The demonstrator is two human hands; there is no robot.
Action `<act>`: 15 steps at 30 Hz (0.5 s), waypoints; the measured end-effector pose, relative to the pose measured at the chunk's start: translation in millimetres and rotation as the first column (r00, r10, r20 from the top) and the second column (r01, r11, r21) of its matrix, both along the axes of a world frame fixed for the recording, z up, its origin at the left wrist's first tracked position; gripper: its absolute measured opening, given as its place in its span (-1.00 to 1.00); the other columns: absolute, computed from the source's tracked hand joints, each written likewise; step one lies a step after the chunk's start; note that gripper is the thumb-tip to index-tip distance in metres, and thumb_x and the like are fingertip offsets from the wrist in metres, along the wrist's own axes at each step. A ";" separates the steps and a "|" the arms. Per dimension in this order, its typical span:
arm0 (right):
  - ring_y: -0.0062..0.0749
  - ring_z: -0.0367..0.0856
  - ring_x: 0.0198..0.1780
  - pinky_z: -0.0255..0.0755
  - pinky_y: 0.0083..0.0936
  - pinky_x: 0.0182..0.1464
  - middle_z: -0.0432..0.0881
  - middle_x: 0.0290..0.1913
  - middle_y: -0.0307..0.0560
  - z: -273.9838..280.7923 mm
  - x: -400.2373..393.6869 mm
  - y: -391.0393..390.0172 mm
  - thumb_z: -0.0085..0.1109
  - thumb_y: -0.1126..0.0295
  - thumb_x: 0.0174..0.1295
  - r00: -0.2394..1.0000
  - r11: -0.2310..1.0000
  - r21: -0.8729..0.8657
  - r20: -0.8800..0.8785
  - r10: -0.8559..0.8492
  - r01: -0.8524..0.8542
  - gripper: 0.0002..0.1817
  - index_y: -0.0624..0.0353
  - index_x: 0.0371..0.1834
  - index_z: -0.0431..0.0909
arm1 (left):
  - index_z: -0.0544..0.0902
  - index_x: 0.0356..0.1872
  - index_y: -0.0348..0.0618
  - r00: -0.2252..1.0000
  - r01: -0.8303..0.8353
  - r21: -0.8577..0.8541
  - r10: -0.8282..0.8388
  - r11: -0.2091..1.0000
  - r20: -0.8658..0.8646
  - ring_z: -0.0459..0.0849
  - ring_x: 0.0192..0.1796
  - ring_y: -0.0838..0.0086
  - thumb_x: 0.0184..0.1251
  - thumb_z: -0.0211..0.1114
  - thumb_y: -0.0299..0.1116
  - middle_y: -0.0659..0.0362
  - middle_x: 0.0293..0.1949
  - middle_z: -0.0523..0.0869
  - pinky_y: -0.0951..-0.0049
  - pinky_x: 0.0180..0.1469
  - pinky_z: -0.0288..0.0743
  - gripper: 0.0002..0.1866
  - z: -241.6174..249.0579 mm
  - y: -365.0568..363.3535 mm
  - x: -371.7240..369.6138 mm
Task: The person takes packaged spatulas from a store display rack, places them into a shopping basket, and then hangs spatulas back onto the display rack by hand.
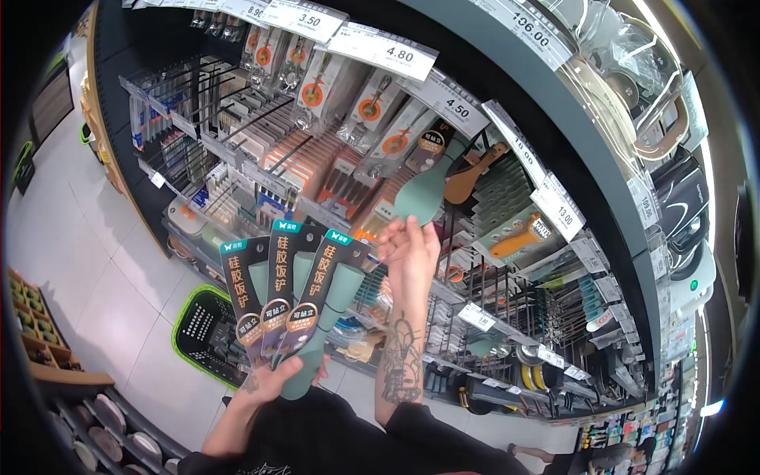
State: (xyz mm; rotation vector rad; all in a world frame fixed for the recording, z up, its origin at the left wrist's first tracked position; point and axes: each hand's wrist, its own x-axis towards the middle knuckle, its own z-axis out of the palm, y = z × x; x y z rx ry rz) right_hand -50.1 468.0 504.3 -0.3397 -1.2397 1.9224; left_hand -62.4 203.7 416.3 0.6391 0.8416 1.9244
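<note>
While left hand (pixel 273 380) sits low, grip clenched on three fanned packaged spatulas (pixel 294 293), right hand (pixel 409 249) reaches up, fingers closed on a fourth spatula (pixel 425 186) at the shelf hook.

Price tags (pixel 393 52) read 4.80, 4.50 (shelf edge).

A shop aisle of kitchenware, tall dark green peg-hook shelving unit (pixel 625 237) hung with carded utensils, white printed price labels (pixel 400 54) along its shelf edges, bagged pans on its top shelf, green plastic shopping basket (pixel 207 332) on the pale tiled floor at its foot
</note>
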 end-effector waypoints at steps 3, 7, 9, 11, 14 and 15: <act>-0.32 0.61 -0.37 0.41 -0.50 -0.53 0.57 -0.34 -0.08 6.8 -3.7 16.1 0.03 0.35 0.47 1.000 0.997 -0.077 -0.026 0.017 -0.019 -0.86 0.18 -0.08 0.41 | 0.59 0.03 -0.42 1.000 0.003 -0.004 -0.003 1.000 0.012 0.71 -0.23 0.35 0.40 0.28 -0.04 0.01 -0.24 0.69 0.37 -0.26 0.61 -0.47 1.2 1.1 -1.1; -0.18 0.69 -0.23 0.50 -0.41 -0.38 0.63 -0.25 0.00 3.9 -21.5 28.2 0.05 0.38 0.44 0.993 0.986 -0.128 -0.049 0.103 -0.108 -0.88 0.18 -0.09 0.41 | 0.59 0.03 -0.42 1.000 0.008 0.006 -0.008 1.000 0.025 0.71 -0.24 0.35 0.40 0.25 0.04 0.00 -0.25 0.70 0.37 -0.27 0.61 -0.42 -1.4 5.7 1.4; -0.08 0.69 -0.01 0.58 -0.34 -0.18 0.64 -0.06 0.10 -0.3 -25.8 35.9 0.00 0.41 0.44 0.991 0.978 -0.164 -0.067 0.117 -0.126 -0.81 0.24 0.03 0.40 | 0.59 0.02 -0.43 1.000 -0.004 0.001 0.004 1.000 0.018 0.71 -0.25 0.35 0.41 0.24 0.05 -0.01 -0.25 0.70 0.37 -0.27 0.60 -0.41 3.6 7.3 3.4; -0.01 0.57 0.22 0.58 -0.29 0.03 0.54 0.17 0.19 0.0 -32.7 40.2 -0.07 0.44 0.45 0.986 0.945 -0.289 -0.105 0.126 -0.152 -0.70 0.34 0.16 0.34 | 0.59 0.02 -0.43 1.000 -0.021 -0.006 0.021 1.000 0.007 0.71 -0.25 0.35 0.41 0.23 0.07 -0.01 -0.25 0.70 0.37 -0.27 0.60 -0.40 6.2 6.8 0.7; -0.01 0.37 0.40 0.49 -0.19 0.21 0.39 0.34 0.24 1.6 -34.7 45.2 -0.07 0.45 0.42 0.971 0.909 -0.364 -0.198 0.136 -0.202 -0.64 0.40 0.21 0.31 | 0.58 0.02 -0.43 0.999 0.036 -0.008 -0.036 0.999 -0.023 0.71 -0.27 0.35 0.42 0.21 0.06 -0.02 -0.27 0.70 0.38 -0.28 0.59 -0.41 3.5 4.5 -2.4; 0.03 0.27 0.46 0.44 -0.20 0.28 0.31 0.41 0.26 4.0 -33.1 44.3 -0.10 0.46 0.42 0.963 0.888 -0.409 -0.246 0.114 -0.209 -0.63 0.42 0.23 0.27 | 0.59 0.02 -0.43 0.999 0.046 -0.016 -0.046 0.999 -0.014 0.71 -0.26 0.34 0.42 0.20 0.05 -0.03 -0.27 0.70 0.38 -0.27 0.60 -0.41 0.1 4.5 -2.5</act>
